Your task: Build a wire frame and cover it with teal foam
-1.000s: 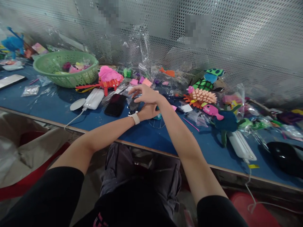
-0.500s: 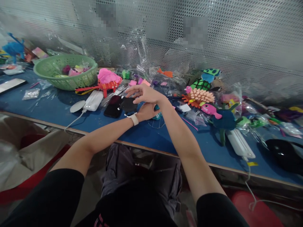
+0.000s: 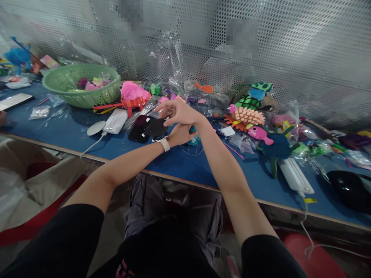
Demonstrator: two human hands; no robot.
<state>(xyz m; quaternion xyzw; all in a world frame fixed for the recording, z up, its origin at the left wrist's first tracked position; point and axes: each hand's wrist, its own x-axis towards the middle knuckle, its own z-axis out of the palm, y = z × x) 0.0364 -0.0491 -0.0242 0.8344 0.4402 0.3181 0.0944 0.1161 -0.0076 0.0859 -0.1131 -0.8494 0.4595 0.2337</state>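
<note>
My arms cross over the blue table. My right hand point(image 3: 184, 114) is over the black clay figure with white tips point(image 3: 156, 128); its fingers are curved and apart, and its thumb is close to the figure's edge. Whether they touch I cannot tell. My left hand point(image 3: 180, 135), with a pale band point(image 3: 165, 144) on the wrist, lies below and points right. Its fingers are mostly hidden behind my right forearm, near a teal object point(image 3: 193, 139) with a thin clear round rim around it. A black phone point(image 3: 139, 131) lies left of the figure.
A green basket point(image 3: 55, 88) stands at the back left, beside a pink and red clay animal point(image 3: 135, 96). White power banks point(image 3: 116, 120) lie on the table point(image 3: 174, 164). Several clay animals, a spiky one point(image 3: 251, 116) included, sit right. Another person's hand point(image 3: 2, 117) shows at the left edge.
My hands hold nearly the same pose over the black figure. The view has shifted slightly. Another person's hand has come into view at the left edge.
</note>
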